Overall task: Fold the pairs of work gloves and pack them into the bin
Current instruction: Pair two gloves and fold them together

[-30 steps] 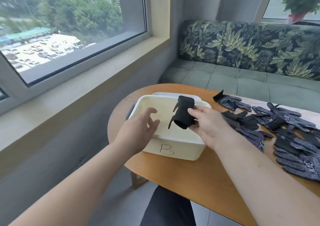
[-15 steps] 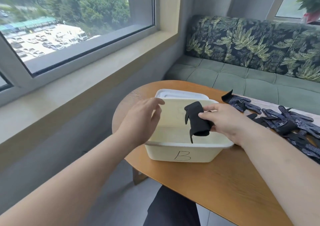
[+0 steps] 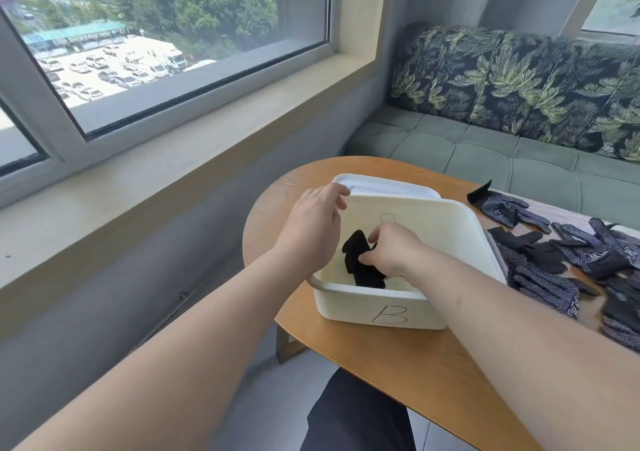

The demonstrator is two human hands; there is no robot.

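Probably gloves (image 3: 360, 265), half-hidden in bin (image 3: 346, 307).

The scene is lit brightly by daylight from the window (image 3: 166, 35) at the left. Soft shadows are cast on the table (image 3: 381, 364) and inside the bin (image 3: 440, 229). The view outside is washed out. Straight lines are bent near the edges; little blur is seen.

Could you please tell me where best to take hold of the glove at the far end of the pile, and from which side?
Probably by its black cuff: that end of the glove sticks up off the table on the side facing the bin, clear of the other gloves. Come from above on the bin side and pinch the cuff; its fingers lie flat.
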